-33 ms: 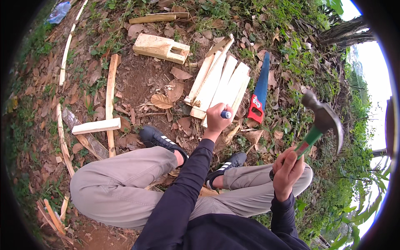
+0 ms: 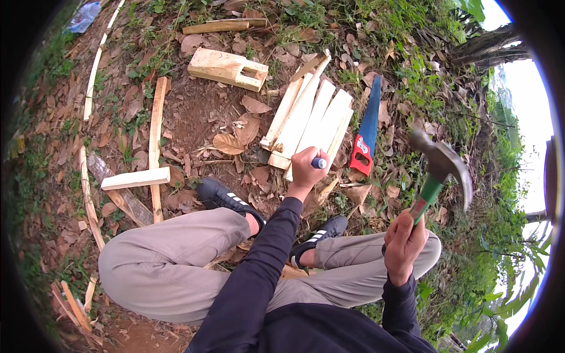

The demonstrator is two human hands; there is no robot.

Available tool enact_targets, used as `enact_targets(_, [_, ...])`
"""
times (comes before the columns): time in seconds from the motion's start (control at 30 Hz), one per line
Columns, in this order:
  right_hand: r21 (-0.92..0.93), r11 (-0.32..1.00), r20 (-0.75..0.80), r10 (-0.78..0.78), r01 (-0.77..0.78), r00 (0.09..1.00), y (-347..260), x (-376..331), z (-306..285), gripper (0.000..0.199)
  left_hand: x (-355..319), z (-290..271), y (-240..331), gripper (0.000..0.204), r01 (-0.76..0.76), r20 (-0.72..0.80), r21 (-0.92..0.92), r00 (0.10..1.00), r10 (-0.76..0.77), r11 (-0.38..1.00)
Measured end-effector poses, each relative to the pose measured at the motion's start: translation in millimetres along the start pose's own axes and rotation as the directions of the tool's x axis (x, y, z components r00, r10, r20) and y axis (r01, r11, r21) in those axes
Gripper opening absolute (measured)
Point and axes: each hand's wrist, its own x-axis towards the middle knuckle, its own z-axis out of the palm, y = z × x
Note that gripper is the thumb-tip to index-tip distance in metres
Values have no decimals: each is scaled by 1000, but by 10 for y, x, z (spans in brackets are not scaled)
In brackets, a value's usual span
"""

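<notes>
My left hand (image 2: 306,170) is closed round a stubby blue tool handle (image 2: 319,163) with a pale end; whatever lies below the fist is hidden. It sits over the near end of several pale wooden boards (image 2: 318,120) laid side by side on the ground. On the right, my right hand (image 2: 406,242) grips a claw hammer (image 2: 431,189) by its green handle. The steel head is raised, slightly blurred, well apart from the left hand. Right of the boards lies a handsaw (image 2: 369,117) with a blue blade and red grip.
A notched wooden block (image 2: 218,66) lies beyond my left foot. To the left are a long wooden strip (image 2: 157,129), a short pale piece (image 2: 135,179) across it, and a weathered board (image 2: 120,197). Dry leaves and weeds cover the soil; a trunk (image 2: 485,46) stands far right.
The hammer's head has swung slightly left, tilting the handle more upright in my right hand. My left hand and the boards stay where they were.
</notes>
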Motion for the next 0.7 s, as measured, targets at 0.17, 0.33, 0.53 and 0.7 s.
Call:
enact_targets(0.17, [-47, 998, 85, -44, 48, 995, 312, -119, 108, 26, -189, -8, -247, 28, 147, 16, 64, 989, -148, 987])
enact_targets(0.33, [-396, 917, 374, 118, 43, 920, 458, -67, 278, 12, -65, -61, -291, 34, 223, -42, -13, 974, -223, 975])
enact_targets(0.53, [341, 913, -143, -186, 225, 972, 58, -104, 342, 32, -177, -44, -318, 29, 176, 6, -16, 984, -176, 984])
enact_targets(0.7, [-392, 920, 346, 166, -19, 923, 556, -34, 630, 17, -140, -10, -337, 32, 130, -36, -7, 991, -131, 991])
